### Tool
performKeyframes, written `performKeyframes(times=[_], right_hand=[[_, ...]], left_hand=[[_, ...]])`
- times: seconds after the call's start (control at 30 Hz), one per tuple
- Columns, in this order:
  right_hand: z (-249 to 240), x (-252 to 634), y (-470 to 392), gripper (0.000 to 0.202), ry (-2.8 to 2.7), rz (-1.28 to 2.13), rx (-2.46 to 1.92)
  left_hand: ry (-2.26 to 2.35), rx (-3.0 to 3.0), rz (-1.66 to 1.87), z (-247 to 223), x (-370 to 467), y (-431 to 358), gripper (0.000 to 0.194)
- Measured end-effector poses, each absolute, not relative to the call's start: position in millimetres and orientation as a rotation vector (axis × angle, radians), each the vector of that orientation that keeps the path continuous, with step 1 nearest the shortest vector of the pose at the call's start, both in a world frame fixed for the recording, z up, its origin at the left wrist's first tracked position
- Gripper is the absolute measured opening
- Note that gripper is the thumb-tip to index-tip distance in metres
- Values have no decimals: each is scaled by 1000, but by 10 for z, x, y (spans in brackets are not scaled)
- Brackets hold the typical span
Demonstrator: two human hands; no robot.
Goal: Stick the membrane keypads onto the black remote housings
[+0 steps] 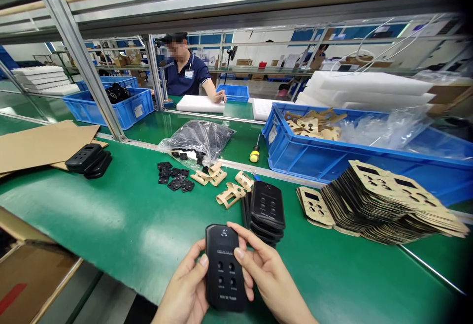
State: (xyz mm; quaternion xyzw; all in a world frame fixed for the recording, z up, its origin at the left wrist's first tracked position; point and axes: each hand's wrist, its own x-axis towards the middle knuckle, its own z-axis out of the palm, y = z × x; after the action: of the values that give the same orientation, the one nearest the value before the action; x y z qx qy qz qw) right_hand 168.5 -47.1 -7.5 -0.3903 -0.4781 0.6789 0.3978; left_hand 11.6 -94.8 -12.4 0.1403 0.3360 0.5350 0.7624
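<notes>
Between both my hands, above the near edge of the green bench, is a black plastic cover (pixel 225 275) with four round holes and small white print. My left hand (pixel 190 282) grips its left side, thumb on the front edge. On its right side my right hand (pixel 264 270) holds on, with the thumb on the face and a finger at the top corner. Just beyond the right hand stands a stack of similar black covers (pixel 268 206). Curled tan backing pieces (pixel 231 194) lie beside that stack. Small black button pads (pixel 175 176) are heaped farther left.
On the right are a fanned pile of tan-backed panels (pixel 384 201) and a blue bin (pixel 354 156) of scraps. A plastic bag (pixel 203 137), a yellow screwdriver (pixel 254 152), more black covers (pixel 88 159) and cardboard sheets (pixel 40 144) lie around. A co-worker (pixel 188 75) sits opposite.
</notes>
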Motion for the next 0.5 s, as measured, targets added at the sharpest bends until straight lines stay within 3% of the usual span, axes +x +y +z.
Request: performKeyframes(times=[0.5], right_hand=[[-71,1663,-486,38,-1421,1460,-1048]], left_hand=[[765,270,1191,-70,121,-974,40]])
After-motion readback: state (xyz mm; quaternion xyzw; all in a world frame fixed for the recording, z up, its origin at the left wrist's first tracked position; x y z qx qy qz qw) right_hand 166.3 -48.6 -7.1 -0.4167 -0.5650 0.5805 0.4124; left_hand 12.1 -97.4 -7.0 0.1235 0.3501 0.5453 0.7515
